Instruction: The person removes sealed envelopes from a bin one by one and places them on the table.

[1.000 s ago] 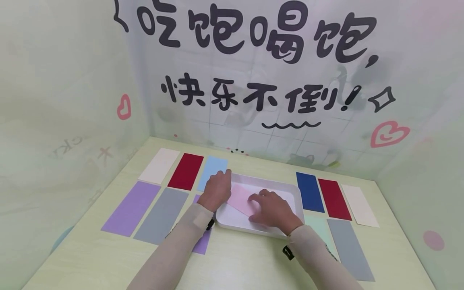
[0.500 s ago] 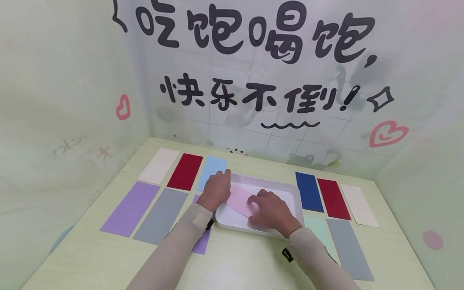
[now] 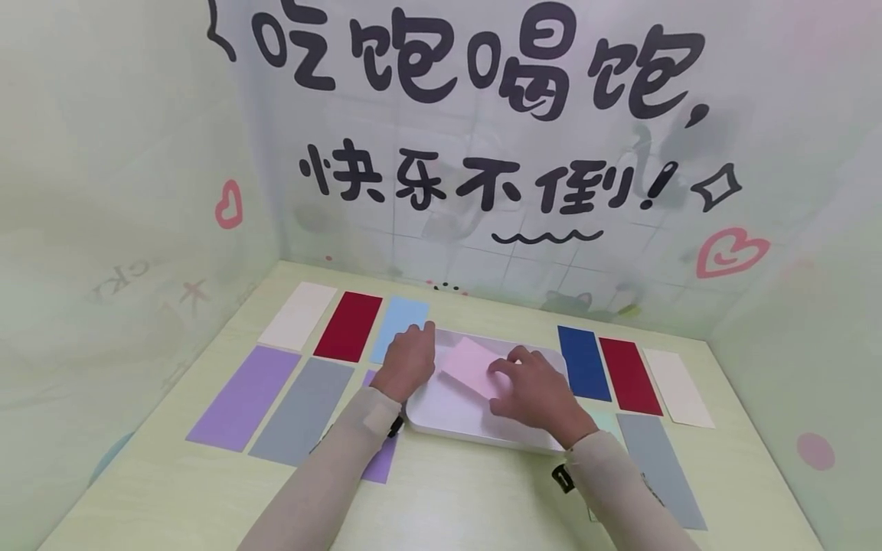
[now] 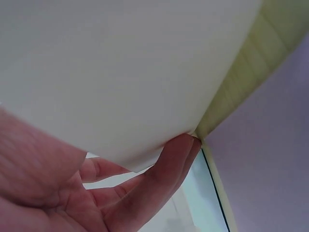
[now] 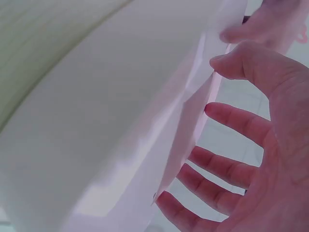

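In the head view a shallow white tray (image 3: pixel 441 417) lies mid-table. My left hand (image 3: pixel 405 363) grips its left rim; in the left wrist view the fingers (image 4: pixel 161 181) bend round the tray's edge. A pink rectangular card (image 3: pixel 470 363) is tilted up over the tray. Its right side is pinched between the thumb and fingers of my right hand (image 3: pixel 540 396). The right wrist view shows the thumb and several fingertips along the card's edge, with the tray's pale wall (image 5: pixel 111 111) alongside. Part of the card is hidden behind the right hand.
Left of the tray lie cards: off-white (image 3: pixel 298 315), red (image 3: pixel 348 327), light blue (image 3: pixel 401 321), purple (image 3: pixel 243 398), grey (image 3: pixel 303 411) and another purple (image 3: pixel 379 463). Blue (image 3: pixel 584 363), red (image 3: pixel 631 376), off-white (image 3: pixel 678 387), mint (image 3: pixel 606 421) and grey (image 3: pixel 663 471) ones lie right.
The pink card has come up off the tray floor, tilted, as my right hand moved slightly right and up. My left hand stays at the tray's left rim.
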Motion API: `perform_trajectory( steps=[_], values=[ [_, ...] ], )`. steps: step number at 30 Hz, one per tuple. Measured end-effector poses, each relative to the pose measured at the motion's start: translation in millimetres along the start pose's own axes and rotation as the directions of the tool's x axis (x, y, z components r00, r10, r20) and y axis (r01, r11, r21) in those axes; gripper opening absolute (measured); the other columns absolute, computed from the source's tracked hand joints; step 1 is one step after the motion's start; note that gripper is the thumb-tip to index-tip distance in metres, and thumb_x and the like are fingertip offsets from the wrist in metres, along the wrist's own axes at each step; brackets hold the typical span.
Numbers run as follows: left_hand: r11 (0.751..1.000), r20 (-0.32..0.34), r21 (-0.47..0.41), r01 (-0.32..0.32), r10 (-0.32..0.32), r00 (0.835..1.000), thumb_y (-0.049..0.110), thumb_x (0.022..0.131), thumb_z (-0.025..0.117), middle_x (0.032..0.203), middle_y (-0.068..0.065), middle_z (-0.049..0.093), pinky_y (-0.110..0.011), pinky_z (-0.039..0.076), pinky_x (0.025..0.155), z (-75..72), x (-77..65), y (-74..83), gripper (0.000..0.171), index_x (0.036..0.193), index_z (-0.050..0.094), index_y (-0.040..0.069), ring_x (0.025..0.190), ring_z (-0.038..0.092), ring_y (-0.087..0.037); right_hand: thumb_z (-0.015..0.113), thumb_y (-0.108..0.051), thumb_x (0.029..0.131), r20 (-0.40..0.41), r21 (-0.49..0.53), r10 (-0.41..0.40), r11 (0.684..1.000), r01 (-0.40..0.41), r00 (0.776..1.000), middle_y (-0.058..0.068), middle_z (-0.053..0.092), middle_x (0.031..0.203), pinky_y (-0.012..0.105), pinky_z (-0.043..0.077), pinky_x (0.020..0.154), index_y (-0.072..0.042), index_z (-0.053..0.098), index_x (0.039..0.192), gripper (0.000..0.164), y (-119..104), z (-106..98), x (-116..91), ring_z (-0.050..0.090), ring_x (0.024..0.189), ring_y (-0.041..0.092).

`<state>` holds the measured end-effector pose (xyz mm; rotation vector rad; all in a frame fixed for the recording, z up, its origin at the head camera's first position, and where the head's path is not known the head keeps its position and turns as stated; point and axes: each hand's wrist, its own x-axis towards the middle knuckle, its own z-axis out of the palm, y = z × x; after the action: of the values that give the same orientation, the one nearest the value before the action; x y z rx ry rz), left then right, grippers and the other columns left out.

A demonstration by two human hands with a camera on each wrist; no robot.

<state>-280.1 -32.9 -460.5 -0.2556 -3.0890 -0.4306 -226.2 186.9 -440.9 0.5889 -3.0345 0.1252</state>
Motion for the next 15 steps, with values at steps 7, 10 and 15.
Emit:
perform_trajectory(
  steps=[7,10,15],
  values=[
    [0.999,-0.042,0.013,-0.033,0.033,0.999,0.01,0.094,0.066,0.099,-0.018,0.06,-0.038,0.056,0.068,-0.1,-1.7,-0.7,0.042,0.131,0.051,-0.002,0.078,0.063,-0.028,0.078,-0.042,0.078,-0.017,0.026,0.063,0.998,-0.062,0.998,0.006,0.055,0.123,0.045,0.055,0.071,-0.029,0.068,0.121,0.046,22,-12,-15,0.052,0.108,0.028],
    [0.999,-0.054,0.013,-0.043,0.044,0.998,0.008,0.094,0.065,0.096,-0.018,0.06,-0.038,0.056,0.065,0.1,-1.8,-1.4,0.04,0.13,0.051,-0.003,0.076,0.063,-0.029,0.08,-0.042,0.077,-0.029,0.035,0.088,0.996,-0.087,0.996,0.008,0.055,0.123,0.044,0.056,0.07,-0.027,0.068,0.12,0.047,33,-16,-23,0.052,0.108,0.029],
    [0.999,-0.051,0.008,-0.047,0.047,0.998,0.008,0.094,0.065,0.096,-0.018,0.06,-0.038,0.056,0.066,0.4,-1.6,-1.9,0.04,0.13,0.051,-0.003,0.076,0.062,-0.028,0.082,-0.041,0.074,-0.051,0.05,0.118,0.992,-0.115,0.992,0.009,0.056,0.121,0.043,0.056,0.065,-0.025,0.068,0.119,0.05,51,-21,-38,0.053,0.108,0.03]
  ],
)
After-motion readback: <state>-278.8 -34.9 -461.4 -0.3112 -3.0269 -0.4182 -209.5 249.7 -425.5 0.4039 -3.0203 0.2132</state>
